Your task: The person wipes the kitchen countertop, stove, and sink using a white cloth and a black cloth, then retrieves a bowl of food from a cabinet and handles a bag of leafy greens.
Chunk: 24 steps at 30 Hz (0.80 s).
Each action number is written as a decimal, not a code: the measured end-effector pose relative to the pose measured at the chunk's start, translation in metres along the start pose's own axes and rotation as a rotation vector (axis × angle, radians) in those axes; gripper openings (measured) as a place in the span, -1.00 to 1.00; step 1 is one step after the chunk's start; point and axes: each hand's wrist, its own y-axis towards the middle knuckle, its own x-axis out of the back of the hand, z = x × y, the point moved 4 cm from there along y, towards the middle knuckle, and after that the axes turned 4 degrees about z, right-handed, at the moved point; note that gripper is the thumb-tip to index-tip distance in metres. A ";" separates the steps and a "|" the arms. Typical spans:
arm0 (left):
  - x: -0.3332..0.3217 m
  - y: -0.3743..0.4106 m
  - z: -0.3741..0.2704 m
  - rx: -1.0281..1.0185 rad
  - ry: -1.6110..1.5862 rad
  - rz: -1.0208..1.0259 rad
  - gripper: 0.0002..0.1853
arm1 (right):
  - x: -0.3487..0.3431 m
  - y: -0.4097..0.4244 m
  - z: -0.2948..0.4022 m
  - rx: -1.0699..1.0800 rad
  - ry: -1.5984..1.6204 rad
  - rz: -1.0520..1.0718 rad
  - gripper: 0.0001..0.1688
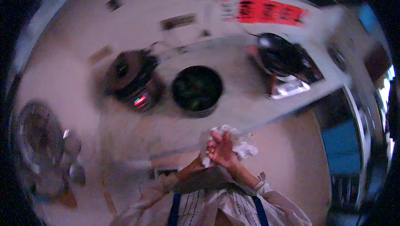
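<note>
My left hand (211,154) and my right hand (224,151) meet in front of my body, with a crumpled white cloth or paper (245,149) gripped between and around them. Part of it hangs out to the right of my right hand. Past the hands, on the grey tabletop (231,110), stands a round black pot or bowl (197,89) with dark green contents. The picture is blurred, so the single fingers of my left hand are partly hidden.
A dark appliance with a lit display (134,79) stands left of the pot. Dark rounded objects (284,56) and a shiny white packet (290,87) lie at the right. A red sign with writing (270,11) is behind. Glass or clear vessels (40,135) stand far left.
</note>
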 end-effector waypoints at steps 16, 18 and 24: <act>-0.150 0.078 0.127 0.249 0.266 0.419 -0.51 | -0.036 -0.160 0.115 0.403 -0.732 -0.437 -0.42; -0.171 0.110 0.159 0.242 0.275 0.583 -0.51 | -0.033 -0.193 0.142 0.440 -0.471 -0.307 -0.46; -0.283 0.128 0.236 0.073 0.537 0.818 -0.54 | 0.004 -0.291 0.213 0.638 -0.143 0.268 -0.61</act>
